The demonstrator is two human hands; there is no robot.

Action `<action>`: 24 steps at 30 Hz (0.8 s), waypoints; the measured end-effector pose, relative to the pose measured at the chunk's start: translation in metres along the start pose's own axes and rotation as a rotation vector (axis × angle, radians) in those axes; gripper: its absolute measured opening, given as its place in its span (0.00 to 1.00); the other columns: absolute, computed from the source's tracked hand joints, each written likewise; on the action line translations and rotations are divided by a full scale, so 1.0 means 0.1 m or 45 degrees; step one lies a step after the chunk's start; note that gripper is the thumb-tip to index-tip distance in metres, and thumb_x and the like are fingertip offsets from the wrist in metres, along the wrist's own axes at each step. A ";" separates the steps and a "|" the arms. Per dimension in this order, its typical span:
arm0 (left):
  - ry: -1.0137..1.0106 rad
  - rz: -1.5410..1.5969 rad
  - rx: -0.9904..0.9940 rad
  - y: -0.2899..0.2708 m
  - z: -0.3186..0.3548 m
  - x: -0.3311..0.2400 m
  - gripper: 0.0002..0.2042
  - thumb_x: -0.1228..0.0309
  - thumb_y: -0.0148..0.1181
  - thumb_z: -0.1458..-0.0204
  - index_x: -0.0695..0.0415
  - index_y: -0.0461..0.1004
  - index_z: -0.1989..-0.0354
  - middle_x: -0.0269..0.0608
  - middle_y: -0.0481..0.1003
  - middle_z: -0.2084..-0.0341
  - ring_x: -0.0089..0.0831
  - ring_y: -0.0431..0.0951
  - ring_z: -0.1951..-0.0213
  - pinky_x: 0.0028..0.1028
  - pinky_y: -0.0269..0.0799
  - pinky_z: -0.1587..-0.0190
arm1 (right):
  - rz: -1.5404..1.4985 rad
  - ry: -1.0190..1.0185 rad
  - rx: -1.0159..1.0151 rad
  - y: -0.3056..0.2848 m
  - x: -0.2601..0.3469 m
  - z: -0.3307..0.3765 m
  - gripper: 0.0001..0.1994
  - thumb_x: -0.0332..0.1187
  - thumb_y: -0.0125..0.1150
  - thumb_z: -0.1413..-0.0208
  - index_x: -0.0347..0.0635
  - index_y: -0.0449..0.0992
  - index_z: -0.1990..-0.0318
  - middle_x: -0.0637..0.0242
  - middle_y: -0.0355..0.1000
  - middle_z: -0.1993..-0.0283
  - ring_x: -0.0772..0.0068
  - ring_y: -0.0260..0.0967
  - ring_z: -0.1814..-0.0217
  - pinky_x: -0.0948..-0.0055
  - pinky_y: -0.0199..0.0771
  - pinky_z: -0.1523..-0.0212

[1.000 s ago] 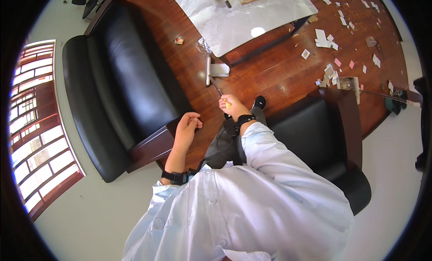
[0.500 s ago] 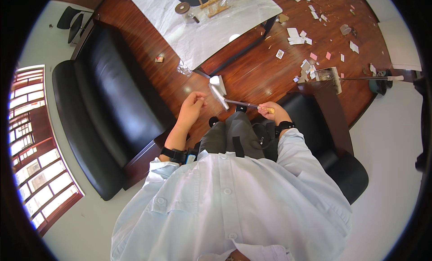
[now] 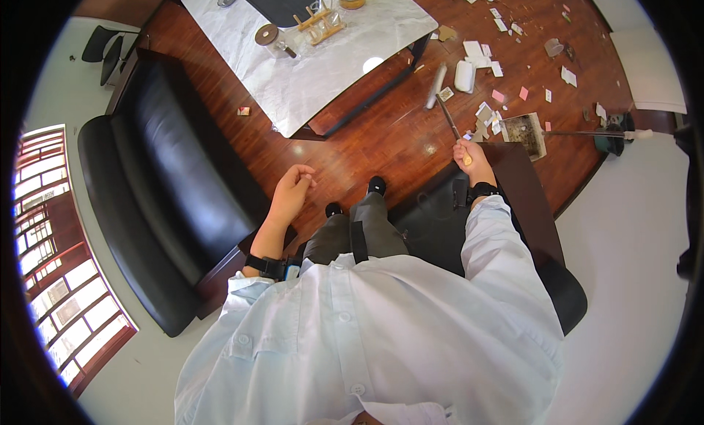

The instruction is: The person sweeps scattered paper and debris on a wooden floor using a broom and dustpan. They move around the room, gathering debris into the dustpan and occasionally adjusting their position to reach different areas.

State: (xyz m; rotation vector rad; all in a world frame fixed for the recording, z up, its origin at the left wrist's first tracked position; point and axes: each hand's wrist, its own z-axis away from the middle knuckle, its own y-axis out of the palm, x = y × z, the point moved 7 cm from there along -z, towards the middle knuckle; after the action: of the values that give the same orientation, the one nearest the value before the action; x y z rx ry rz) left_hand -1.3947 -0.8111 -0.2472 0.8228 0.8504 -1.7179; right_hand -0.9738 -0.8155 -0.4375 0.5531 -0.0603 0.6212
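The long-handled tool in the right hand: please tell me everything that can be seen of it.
The long-handled tool has a thin, dark brownish shaft, a yellow end in the grip of the right hand and a narrow, pale grey, perhaps plastic head. It slants forward and slightly left from the hand. The head is left of a white container, over the wooden floor; whether it touches the floor is unclear.

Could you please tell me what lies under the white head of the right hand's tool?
Wooden floor shows around the white head, with a small card close beside it; anything directly underneath is covered.
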 end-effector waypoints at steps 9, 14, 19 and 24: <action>0.036 0.057 0.053 0.29 -0.26 -0.33 0.06 0.75 0.44 0.49 0.61 0.65 0.65 0.33 0.67 0.77 0.19 0.67 0.72 0.17 0.63 0.67 | -0.401 0.786 0.334 0.52 -0.96 0.37 0.07 0.27 0.38 0.49 0.41 0.54 0.78 0.71 0.52 0.84 0.82 0.50 0.87 0.86 0.53 0.90; 0.109 -0.096 0.057 0.41 -0.29 -0.43 0.06 0.75 0.44 0.49 0.61 0.65 0.65 0.33 0.67 0.77 0.20 0.67 0.72 0.18 0.63 0.67 | -0.297 0.934 0.158 0.49 -1.33 0.16 0.05 0.24 0.42 0.54 0.39 0.56 0.78 0.69 0.53 0.85 0.80 0.52 0.87 0.85 0.53 0.90; 0.041 -0.170 0.076 0.46 -0.27 -0.37 0.05 0.75 0.43 0.49 0.60 0.65 0.66 0.32 0.66 0.77 0.20 0.66 0.71 0.18 0.62 0.65 | -0.296 0.785 0.283 0.29 -0.85 -0.08 0.05 0.23 0.44 0.55 0.37 0.57 0.78 0.68 0.53 0.83 0.79 0.52 0.85 0.85 0.54 0.87; 0.049 -0.169 0.061 0.47 -0.28 -0.38 0.05 0.75 0.44 0.50 0.61 0.66 0.67 0.33 0.67 0.79 0.19 0.67 0.73 0.18 0.62 0.67 | -0.781 0.380 0.312 -0.04 -0.13 -0.10 0.03 0.23 0.43 0.53 0.36 0.57 0.74 0.67 0.54 0.82 0.78 0.54 0.82 0.85 0.56 0.86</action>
State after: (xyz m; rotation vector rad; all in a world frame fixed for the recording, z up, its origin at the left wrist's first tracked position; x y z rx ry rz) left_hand -1.3359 -0.7808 -0.2377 0.8504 0.9102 -1.8495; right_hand -0.9827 -0.8201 -0.4509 0.6692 0.4583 0.1037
